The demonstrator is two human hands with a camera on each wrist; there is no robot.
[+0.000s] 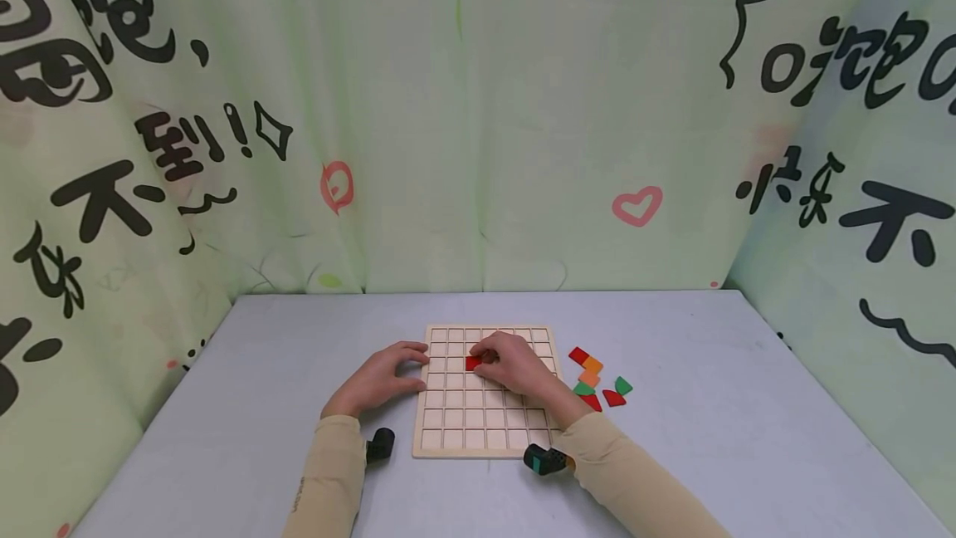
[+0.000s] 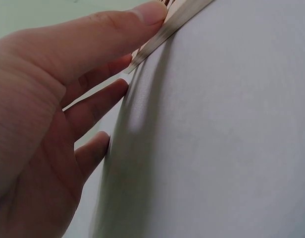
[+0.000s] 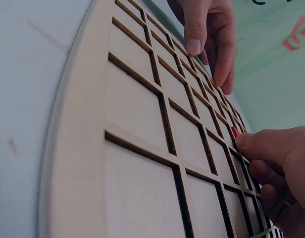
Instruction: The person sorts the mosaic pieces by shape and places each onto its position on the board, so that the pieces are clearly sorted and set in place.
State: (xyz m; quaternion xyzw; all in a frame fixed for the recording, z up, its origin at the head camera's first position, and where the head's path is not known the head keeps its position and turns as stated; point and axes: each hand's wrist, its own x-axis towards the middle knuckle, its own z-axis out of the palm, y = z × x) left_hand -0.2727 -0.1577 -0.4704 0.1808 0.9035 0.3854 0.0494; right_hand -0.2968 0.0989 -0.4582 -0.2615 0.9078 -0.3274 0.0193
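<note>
A pale wooden grid board (image 1: 453,442) lies flat on the table. My right hand (image 1: 515,365) is over its upper middle, with thumb and fingertips pinching a small red piece (image 1: 471,364) at one of the grid's cells. The right wrist view shows the thumb against that red piece (image 3: 235,131); most of it is hidden there. At the board's left edge, my left hand (image 1: 384,376) rests with fingers spread and fairly straight. In the left wrist view the left thumb (image 2: 108,34) touches the board's rim (image 2: 167,32).
Right of the board lie several loose flat pieces: a red one (image 1: 578,355), orange ones (image 1: 589,378), a green one (image 1: 623,386) and a rounded red one (image 1: 614,398). Printed curtains (image 1: 478,148) hang behind the white table (image 1: 709,438). Black wrist devices (image 1: 381,444) sit by both sleeves.
</note>
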